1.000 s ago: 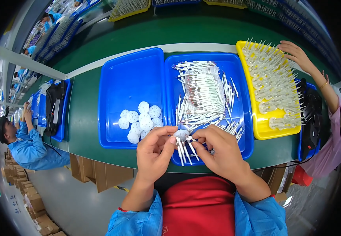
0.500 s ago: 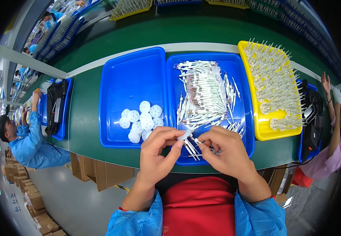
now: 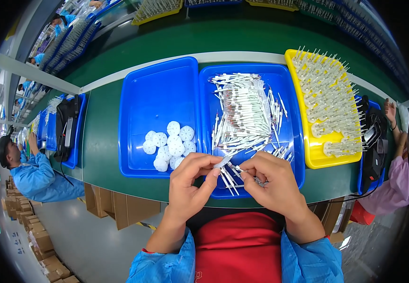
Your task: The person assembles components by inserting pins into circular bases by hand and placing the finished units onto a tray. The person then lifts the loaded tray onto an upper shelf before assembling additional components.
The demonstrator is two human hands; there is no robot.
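Note:
My left hand (image 3: 189, 185) pinches a white round disc (image 3: 223, 162) between thumb and fingers, tilted nearly edge-on. Several thin white rods (image 3: 229, 181) point down from its underside. At the disc's right edge, my right hand (image 3: 276, 183) has its thumb and forefinger closed on another thin white rod (image 3: 234, 167), mostly hidden by the fingers. Both hands are over the near side of a blue tray (image 3: 300, 160), which holds many loose rods and a clear bag of rods (image 3: 246, 108). White discs with small holes (image 3: 175, 145) lie in the blue tray (image 3: 159, 94) to the left.
A yellow tray (image 3: 312, 159) on the right carries discs with rods standing upright. Dark devices sit in blue trays at both ends of the green table (image 3: 102, 137). Co-workers are at the far left (image 3: 42, 177) and far right (image 3: 395, 184). Cardboard boxes (image 3: 131, 207) stand below the table.
The disc has tipped further edge-on, and my right hand has shifted slightly at its edge. The left co-worker's arms have lowered; the right co-worker's raised hand has also come down.

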